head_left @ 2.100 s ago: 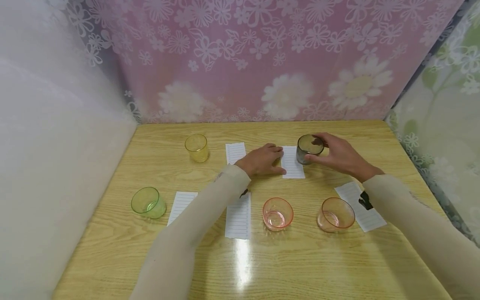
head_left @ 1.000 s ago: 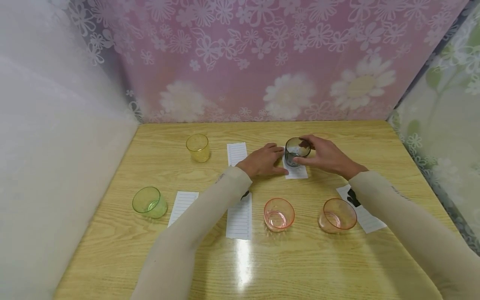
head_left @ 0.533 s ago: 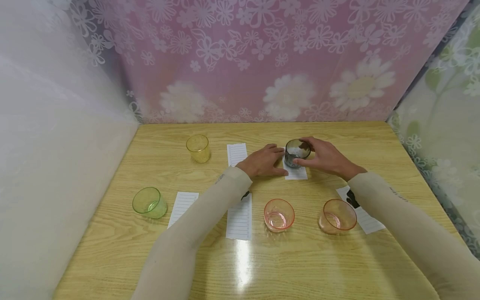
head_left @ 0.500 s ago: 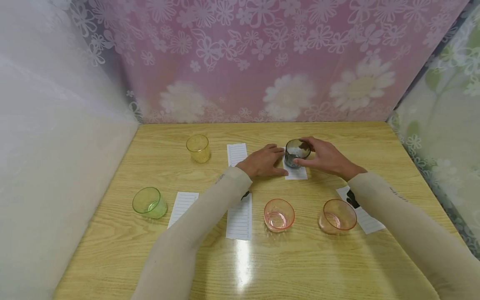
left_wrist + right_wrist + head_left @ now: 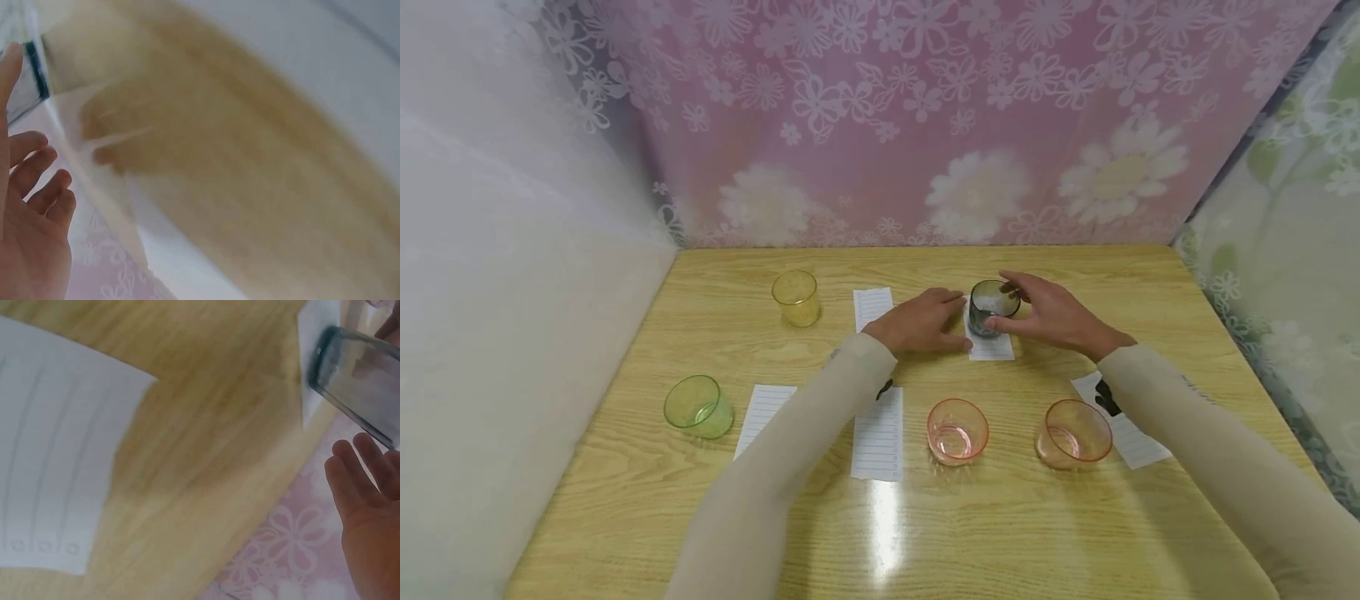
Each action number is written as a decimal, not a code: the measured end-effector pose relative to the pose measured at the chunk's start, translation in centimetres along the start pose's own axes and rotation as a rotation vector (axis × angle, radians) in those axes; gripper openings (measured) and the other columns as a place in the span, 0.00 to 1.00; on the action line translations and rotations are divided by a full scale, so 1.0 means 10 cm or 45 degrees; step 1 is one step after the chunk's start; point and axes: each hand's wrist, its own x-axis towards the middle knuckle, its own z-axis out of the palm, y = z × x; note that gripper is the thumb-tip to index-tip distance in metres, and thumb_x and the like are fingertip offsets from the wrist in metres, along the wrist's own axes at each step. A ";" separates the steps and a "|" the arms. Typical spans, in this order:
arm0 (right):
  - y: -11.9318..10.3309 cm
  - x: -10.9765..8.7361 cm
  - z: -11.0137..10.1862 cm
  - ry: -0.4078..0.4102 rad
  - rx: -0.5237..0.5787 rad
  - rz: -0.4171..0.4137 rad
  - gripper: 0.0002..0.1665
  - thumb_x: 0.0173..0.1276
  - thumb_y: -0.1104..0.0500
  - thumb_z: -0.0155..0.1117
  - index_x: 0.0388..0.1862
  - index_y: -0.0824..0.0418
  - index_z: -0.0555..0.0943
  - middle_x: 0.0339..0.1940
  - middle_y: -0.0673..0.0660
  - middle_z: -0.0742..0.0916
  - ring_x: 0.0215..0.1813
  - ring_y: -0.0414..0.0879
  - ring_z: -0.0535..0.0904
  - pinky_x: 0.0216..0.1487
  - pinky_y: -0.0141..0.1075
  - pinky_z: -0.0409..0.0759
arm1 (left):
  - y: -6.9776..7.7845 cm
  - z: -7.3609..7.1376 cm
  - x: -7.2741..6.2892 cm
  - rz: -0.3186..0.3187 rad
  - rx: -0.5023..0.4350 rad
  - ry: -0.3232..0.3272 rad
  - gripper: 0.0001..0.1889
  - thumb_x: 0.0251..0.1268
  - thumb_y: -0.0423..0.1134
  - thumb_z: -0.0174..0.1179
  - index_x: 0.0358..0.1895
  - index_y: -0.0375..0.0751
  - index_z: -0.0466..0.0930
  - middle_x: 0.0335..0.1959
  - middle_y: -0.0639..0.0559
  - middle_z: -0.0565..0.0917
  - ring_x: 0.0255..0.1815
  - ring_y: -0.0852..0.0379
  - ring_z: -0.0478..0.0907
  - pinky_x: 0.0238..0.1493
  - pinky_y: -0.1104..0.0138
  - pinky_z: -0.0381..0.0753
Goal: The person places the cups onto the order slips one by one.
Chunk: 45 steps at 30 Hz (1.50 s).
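Note:
A smoky grey glass (image 5: 982,320) stands upright near the back of the table, on a lined paper slip (image 5: 992,351). My right hand (image 5: 1060,315) is around its right side, thumb at the front wall and a straight forefinger raised just past the rim. In the right wrist view, the outer fingers (image 5: 342,481) are straight and lie beside the glass (image 5: 365,387). My left hand (image 5: 925,323) lies palm down, its fingertips and thumb at the slip's left edge. The left wrist view shows its fingers (image 5: 47,194) loosely bent, with nothing in them.
Nearer me stand a red glass (image 5: 957,442) and an orange one (image 5: 1072,442). Left are a yellow glass (image 5: 797,304) and a green glass (image 5: 700,412). Other lined slips lie about, including one (image 5: 877,446) below my left forearm and one (image 5: 1138,442) by the right sleeve.
The grey glass has moved left onto the slip with my right hand, then stayed there. Just now the right forefinger has lifted away from its rim. My left hand has hardly moved.

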 end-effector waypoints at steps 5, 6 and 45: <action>-0.07 0.02 -0.13 0.050 0.034 -0.024 0.54 0.78 0.34 0.68 0.91 0.55 0.58 0.80 0.66 0.77 0.79 0.67 0.74 0.79 0.65 0.71 | -0.05 -0.12 -0.10 0.009 -0.018 0.027 0.46 0.81 0.67 0.57 0.90 0.46 0.56 0.91 0.49 0.56 0.92 0.50 0.51 0.90 0.58 0.55; -0.09 0.03 -0.15 0.060 0.039 -0.032 0.54 0.78 0.34 0.68 0.91 0.56 0.59 0.80 0.66 0.77 0.78 0.66 0.74 0.79 0.64 0.71 | -0.07 -0.14 -0.13 0.002 -0.025 0.026 0.45 0.82 0.66 0.58 0.90 0.46 0.55 0.91 0.50 0.56 0.92 0.50 0.50 0.90 0.58 0.55; -1.06 0.82 0.16 -0.135 -0.118 -0.267 0.49 0.78 0.39 0.70 0.87 0.60 0.65 0.85 0.64 0.72 0.82 0.64 0.71 0.81 0.66 0.68 | -0.88 -0.89 -1.08 -0.232 -0.108 0.174 0.43 0.83 0.58 0.62 0.90 0.46 0.54 0.91 0.46 0.55 0.92 0.44 0.51 0.89 0.46 0.57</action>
